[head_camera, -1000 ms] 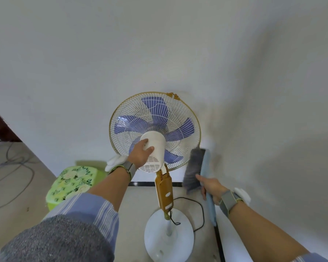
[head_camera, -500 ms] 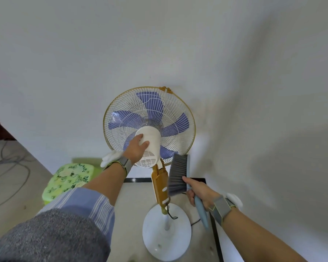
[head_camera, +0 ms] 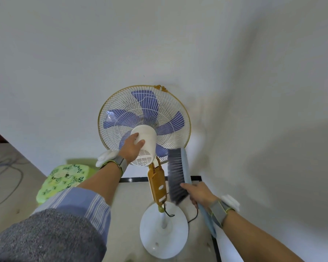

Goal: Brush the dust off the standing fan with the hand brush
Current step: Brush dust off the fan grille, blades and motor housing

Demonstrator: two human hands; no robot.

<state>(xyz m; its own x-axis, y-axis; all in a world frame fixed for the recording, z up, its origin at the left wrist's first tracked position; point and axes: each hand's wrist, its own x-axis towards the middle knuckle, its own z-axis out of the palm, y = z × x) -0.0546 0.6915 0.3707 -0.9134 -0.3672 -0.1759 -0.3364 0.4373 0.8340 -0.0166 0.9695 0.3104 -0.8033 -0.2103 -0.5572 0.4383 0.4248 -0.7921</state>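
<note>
Now left hand [head_camera: 131,148] grips the fan [head_camera: 147,138], right hand [head_camera: 199,192] holds the brush [head_camera: 176,173].

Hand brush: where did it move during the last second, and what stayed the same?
The hand brush went down and leftward, from beside the lower right rim of the fan guard to beside the orange neck. Nothing was taken or released: the right hand still grips the brush handle, and the left hand still holds the white motor housing.
</note>
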